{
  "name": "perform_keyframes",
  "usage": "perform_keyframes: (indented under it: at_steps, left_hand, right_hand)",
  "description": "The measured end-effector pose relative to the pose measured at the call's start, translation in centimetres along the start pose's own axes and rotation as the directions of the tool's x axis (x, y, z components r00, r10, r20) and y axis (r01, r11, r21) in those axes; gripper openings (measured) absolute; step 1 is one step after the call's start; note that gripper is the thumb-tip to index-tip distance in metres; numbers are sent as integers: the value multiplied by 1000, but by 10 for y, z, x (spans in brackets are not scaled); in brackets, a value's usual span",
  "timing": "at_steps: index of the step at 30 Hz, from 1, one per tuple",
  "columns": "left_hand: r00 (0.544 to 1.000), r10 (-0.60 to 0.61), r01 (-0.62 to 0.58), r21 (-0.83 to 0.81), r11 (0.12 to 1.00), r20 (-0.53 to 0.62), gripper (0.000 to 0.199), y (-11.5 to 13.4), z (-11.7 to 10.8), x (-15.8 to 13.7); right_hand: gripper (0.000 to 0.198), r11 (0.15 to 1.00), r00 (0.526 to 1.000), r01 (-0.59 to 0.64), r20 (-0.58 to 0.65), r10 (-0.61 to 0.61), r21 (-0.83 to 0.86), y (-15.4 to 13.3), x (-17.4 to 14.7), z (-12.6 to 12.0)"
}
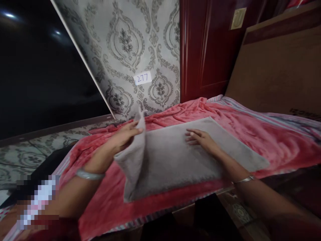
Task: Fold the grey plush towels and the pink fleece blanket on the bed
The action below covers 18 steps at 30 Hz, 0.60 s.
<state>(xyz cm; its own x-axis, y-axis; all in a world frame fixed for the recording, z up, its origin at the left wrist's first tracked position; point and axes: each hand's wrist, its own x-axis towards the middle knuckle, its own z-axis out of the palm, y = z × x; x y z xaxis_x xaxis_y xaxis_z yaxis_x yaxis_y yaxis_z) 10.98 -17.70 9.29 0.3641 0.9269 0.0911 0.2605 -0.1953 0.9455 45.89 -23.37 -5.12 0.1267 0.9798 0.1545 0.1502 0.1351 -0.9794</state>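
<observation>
A grey cloth (pixel 173 154), perhaps a towel or a pillowcase, lies spread over a pink blanket (pixel 107 197). Its left end is lifted and folded upward. My left hand (pixel 127 134) grips that raised end, the thumb on the near side and the fingers partly hidden behind the fabric. Over the middle of the cloth is my right hand (pixel 200 139), its fingers stretched out to the left and slightly blurred. Whether the right fingertips touch the cloth or hover just above it, I cannot tell. A bracelet shows on each wrist.
A dark screen (pixel 45 73) leans at the left. Behind the blanket stand a patterned wall (pixel 125 43) with a paper label (pixel 142 78) reading 277, and a dark red door panel (pixel 215 50). At the right is a cardboard box (pixel 278 73). The blanket's striped edge (pixel 140 221) hangs nearest me.
</observation>
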Motion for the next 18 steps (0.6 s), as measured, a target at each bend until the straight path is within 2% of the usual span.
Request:
perform_keyframes:
  at_steps: [2, 4, 6, 7, 9, 11, 13, 15, 18]
  left_hand:
    - [976, -61, 76, -64, 995, 209, 80, -6, 52, 11]
    - [886, -96, 147, -79, 986, 453, 86, -22, 96, 17]
    - [818, -93, 142, -43, 989, 568, 80, -41, 121, 23]
    - [817, -83, 117, -23, 993, 571, 74, -50, 126, 26]
    - [876, -54, 53, 16, 998, 478, 61, -66, 120, 34]
    - [954, -17, 5, 43, 999, 299, 52, -81, 98, 41]
    - [996, 16, -23, 69, 997, 92, 47, -95, 68, 44]
    - [992, 48, -37, 90, 995, -119, 45, -112, 40, 41]
    - [926, 45, -3, 112, 994, -375, 48, -137, 10, 34]
  right_hand:
    - [52, 948, 981, -176, 123, 148, 267, -2, 0, 28]
    - [48, 871, 942, -327, 205, 267, 367, 4, -3, 44]
    - [43, 830, 920, -385, 239, 311, 404, 11, -6, 48]
    - [41, 822, 920, -384, 246, 304, 420, 14, -8, 47]
    - [37, 816, 927, -365, 251, 277, 448, 17, -9, 44]
    - [43, 819, 932, -356, 236, 276, 449, 18, -10, 42]
    - [59, 839, 939, -340, 205, 277, 426, 19, -11, 42]
    - [76, 872, 950, -308, 177, 258, 381, 20, -11, 43]
    - [89, 927, 966, -243, 155, 206, 286, 23, -12, 48]
